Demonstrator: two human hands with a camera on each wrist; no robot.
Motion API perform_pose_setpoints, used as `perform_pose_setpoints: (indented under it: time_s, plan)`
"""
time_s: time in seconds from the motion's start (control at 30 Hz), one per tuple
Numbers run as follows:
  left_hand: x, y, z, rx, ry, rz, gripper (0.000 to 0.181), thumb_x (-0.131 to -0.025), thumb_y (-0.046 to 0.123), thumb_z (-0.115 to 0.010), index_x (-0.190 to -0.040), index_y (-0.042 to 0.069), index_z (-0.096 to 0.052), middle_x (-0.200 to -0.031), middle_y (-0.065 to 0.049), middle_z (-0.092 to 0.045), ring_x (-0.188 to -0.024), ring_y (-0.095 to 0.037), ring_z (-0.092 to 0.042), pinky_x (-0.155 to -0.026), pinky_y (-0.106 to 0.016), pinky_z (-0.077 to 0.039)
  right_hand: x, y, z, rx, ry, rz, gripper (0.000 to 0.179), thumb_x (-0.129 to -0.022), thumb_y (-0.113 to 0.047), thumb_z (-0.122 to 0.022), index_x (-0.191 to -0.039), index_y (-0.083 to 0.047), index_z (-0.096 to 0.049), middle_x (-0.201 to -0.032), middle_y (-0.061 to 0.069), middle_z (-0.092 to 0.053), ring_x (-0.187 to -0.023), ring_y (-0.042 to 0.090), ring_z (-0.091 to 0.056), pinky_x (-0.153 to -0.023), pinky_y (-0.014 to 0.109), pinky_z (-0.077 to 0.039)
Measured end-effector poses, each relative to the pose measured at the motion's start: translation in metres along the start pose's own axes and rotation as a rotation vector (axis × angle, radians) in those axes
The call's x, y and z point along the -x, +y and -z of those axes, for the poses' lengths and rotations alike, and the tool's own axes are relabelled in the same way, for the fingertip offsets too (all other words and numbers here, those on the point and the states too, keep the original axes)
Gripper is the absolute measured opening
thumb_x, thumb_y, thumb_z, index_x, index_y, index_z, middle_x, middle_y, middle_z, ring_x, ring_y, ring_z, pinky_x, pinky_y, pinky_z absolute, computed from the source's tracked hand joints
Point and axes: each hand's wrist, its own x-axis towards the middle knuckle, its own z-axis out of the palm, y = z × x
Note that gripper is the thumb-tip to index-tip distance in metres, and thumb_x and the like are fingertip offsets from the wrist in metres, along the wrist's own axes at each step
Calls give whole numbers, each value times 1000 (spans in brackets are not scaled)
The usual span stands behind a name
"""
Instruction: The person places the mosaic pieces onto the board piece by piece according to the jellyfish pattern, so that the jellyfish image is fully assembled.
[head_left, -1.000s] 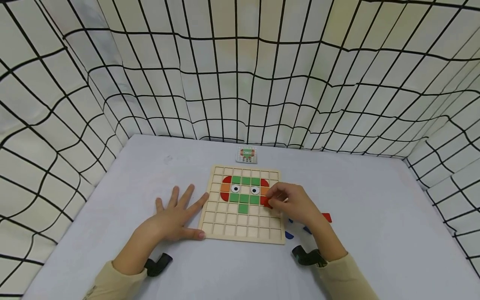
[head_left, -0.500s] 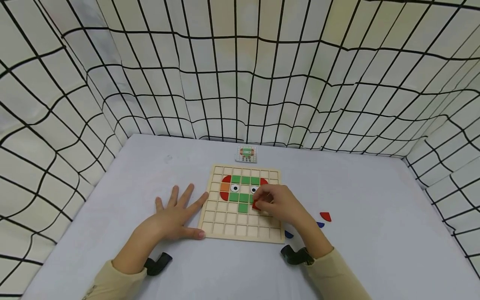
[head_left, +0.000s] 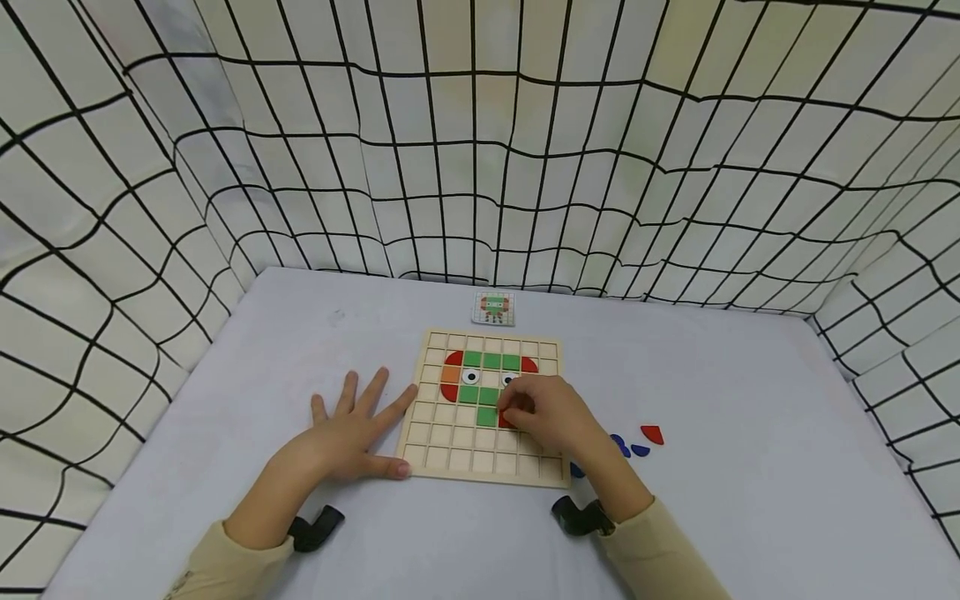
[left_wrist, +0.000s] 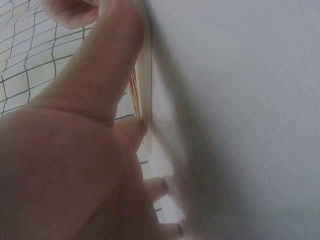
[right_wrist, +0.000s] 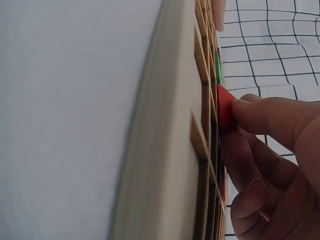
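A wooden grid board [head_left: 461, 458] lies on the white table, bearing green squares [head_left: 491, 362], red rounded pieces [head_left: 450, 392], an orange square [head_left: 450, 374] and eye tiles [head_left: 470, 377]. My right hand [head_left: 551, 412] pinches a red piece [right_wrist: 226, 105] between thumb and fingers, at the cell right of the lowest green square. That hand hides part of the board's right side. My left hand [head_left: 341, 437] lies spread on the table, its thumb and index fingertip touching the board's left edge. In the left wrist view the thumb [left_wrist: 100, 55] rests against the board's side.
Beyond the board lies a small picture card [head_left: 492, 309] with a coloured figure on a grid. Right of the board are a loose red piece [head_left: 652, 434] and several blue pieces [head_left: 640, 450]. A black-lined net [head_left: 480, 167] surrounds the table's back and sides.
My right hand has moved left across the board with the red piece, from the right columns to beside the lowest green square. More blue pieces now show. The left hand stays still.
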Motion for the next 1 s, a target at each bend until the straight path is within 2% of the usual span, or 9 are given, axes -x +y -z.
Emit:
perform_pose_setpoints:
  time_s: [0.33, 0.53, 0.83, 1.0]
  plan:
    - [1, 0, 1, 13, -3, -3, 113, -70, 75, -69, -160, 28, -21, -166, -23, 0, -145, -59, 8, -98, -87, 4, 1, -4, 1, 37, -26, -4, 8, -88, -19, -77, -94, -23, -73, -80, -14, -62, -75, 8, -57, -69, 27, -49]
    - [0, 1, 1, 21, 2, -7, 112, -70, 73, -70, -160, 27, -22, -166, -24, 0, -145, -59, 8, -98, -87, 4, 1, -4, 1, 76, -4, -1, 8, -86, -20, -79, -90, -24, -73, -76, -15, -62, -74, 7, -57, -70, 27, -49]
    - [2, 1, 2, 10, 2, -5, 112, -71, 73, -71, -160, 27, -22, -166, -24, -1, -145, -60, 7, -98, -87, 2, 0, -5, 1, 111, -26, 28, 3, -85, -23, -81, -86, -23, -78, -77, -19, -65, -80, 6, -58, -74, 29, -49]
    - [2, 2, 3, 18, -3, -2, 112, -71, 72, -71, -160, 27, -22, -166, -24, -1, -145, -60, 7, -98, -87, 3, 3, -1, 7, 34, -37, 7, 4, -90, -22, -75, -92, -25, -75, -81, -17, -64, -79, 8, -57, -73, 28, -49]
